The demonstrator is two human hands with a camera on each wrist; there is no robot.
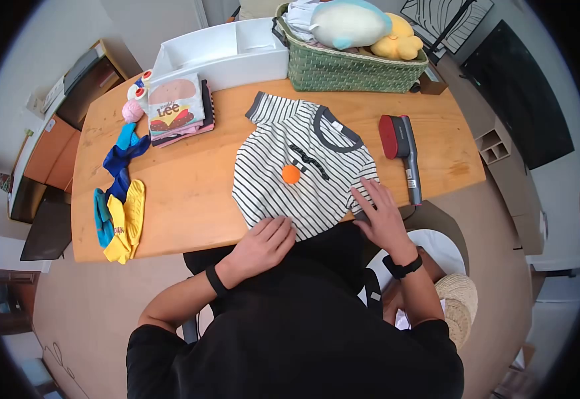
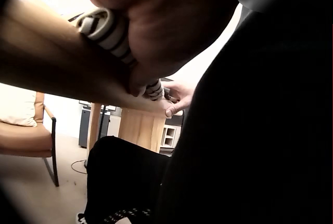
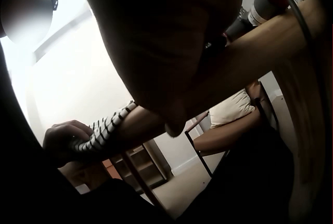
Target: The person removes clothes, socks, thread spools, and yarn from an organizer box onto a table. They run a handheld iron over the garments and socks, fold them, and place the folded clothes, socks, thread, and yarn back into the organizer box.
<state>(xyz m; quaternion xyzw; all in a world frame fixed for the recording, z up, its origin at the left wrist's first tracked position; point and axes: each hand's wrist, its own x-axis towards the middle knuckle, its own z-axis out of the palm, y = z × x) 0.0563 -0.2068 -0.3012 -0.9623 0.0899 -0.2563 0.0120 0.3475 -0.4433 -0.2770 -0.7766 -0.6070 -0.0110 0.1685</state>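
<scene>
A striped short-sleeved shirt [image 1: 270,143] with a dark collar lies at the table's middle, its neck toward the back right. On its front are a black mark and an orange ball shape [image 1: 291,174]. My left hand [image 1: 258,247] pinches the bottom hem with curled fingers; the left wrist view shows striped cloth [image 2: 112,36] under that hand [image 2: 161,21]. My right hand [image 1: 386,223] rests with spread fingers on the lower right sleeve, thumb near the table edge. In the right wrist view its underside is dark, and the fingertips' contact is hidden.
A handheld steamer-like device [image 1: 409,159] lies right of the shirt. Folded clothes [image 1: 175,110], blue and yellow socks [image 1: 127,219] and a pink ball [image 1: 132,111] are at left. Behind stand a white divided box [image 1: 250,70] and a green basket [image 1: 353,72] with plush toys.
</scene>
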